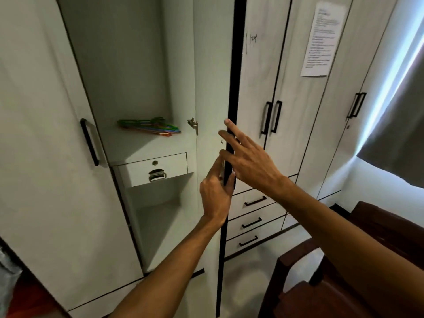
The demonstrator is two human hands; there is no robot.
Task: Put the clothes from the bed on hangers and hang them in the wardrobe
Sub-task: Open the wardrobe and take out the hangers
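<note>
Two hands meet on the black front edge of the open door (229, 88), which the head view sees nearly edge-on. The left hand (215, 198) holds that edge low down, fingers lying up the door's pale inner face and the thumb wrapped round the dark strip. The right hand (249, 157) is just above it, fingers straight and spread, their tips touching the same edge and gripping nothing.

Left of both hands the wardrobe (119, 65) stands open. The hangers (149, 127), a flat bundle of green, blue and orange, lie on its shelf (137, 145), left of the right hand's fingertips and higher than the left hand. Under the shelf edge a small drawer (156, 168) with a metal pull sits level with the left hand's fingers, and beneath it is an open bay. A hinge (193, 125) shows on the side wall near the hangers.

Right of the hands run closed doors (298, 111), one bearing a sheet of paper (321, 40), with three drawers (252, 222) between the forearms. A dark wooden chair (298, 283) stands below the right forearm, close to the door's edge. A curtain (399, 134) hangs far right.
</note>
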